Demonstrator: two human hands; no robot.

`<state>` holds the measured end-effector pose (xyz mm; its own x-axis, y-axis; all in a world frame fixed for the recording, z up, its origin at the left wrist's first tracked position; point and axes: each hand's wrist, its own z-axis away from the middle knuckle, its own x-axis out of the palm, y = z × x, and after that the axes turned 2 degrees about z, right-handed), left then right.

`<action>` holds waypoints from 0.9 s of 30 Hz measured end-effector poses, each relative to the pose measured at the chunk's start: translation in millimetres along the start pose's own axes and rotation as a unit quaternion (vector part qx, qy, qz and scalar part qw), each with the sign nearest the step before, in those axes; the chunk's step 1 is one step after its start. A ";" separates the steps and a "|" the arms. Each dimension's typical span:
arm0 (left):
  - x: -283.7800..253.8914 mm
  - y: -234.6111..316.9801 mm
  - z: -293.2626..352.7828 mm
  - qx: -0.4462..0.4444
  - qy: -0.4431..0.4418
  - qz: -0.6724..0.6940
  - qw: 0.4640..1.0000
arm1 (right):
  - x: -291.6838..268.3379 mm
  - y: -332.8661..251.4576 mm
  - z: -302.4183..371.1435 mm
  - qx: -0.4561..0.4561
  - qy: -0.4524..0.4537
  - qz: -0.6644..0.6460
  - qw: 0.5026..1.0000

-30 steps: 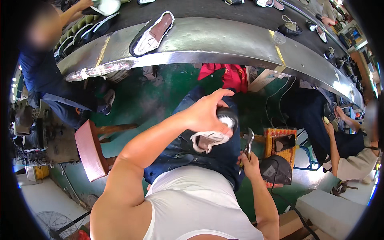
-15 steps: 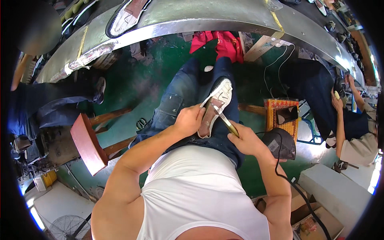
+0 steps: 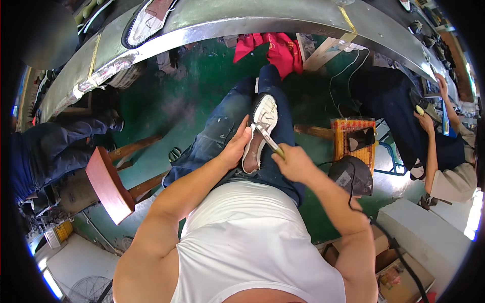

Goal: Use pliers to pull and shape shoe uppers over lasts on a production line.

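Observation:
A dark shoe upper (image 3: 256, 132) lies bottom up along my thighs, its white folded edge and brown insole facing me. Its toe points away from me. My left hand (image 3: 236, 145) holds it by the left side, fingers stretched along the edge. My right hand (image 3: 293, 162) is closed round the yellowish handle of a metal-headed hand tool (image 3: 272, 142), which looks like pincers. The tool's head meets the middle of the shoe's underside, where the white part borders the brown. I cannot tell whether its jaws grip anything.
A metal workbench (image 3: 222, 26) curves across the front, bearing another shoe (image 3: 148, 22). A reddish stool (image 3: 108, 184) stands left. To the right are a phone (image 3: 360, 139) on a beaded seat and a dark cap-shaped object (image 3: 352, 177) with a cable. A co-worker (image 3: 444, 166) sits farther right.
The shoe has shifted slightly left in view. My right hand and the tool have moved left and up. My left hand's fingers have straightened along the shoe's side.

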<state>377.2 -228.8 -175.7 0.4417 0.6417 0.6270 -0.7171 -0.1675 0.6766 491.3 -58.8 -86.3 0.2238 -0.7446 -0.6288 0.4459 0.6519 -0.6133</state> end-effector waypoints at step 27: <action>35.5 23.4 -7.0 0.182 0.056 -0.661 0.726 | -40.8 25.9 -8.1 0.092 -0.059 -0.380 0.919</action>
<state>372.3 -204.7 -140.4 0.5528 0.4759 -0.6841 0.4920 0.4762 0.7288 486.7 -10.3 -80.4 -0.1260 -0.9920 0.0097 0.6489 -0.0898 -0.7555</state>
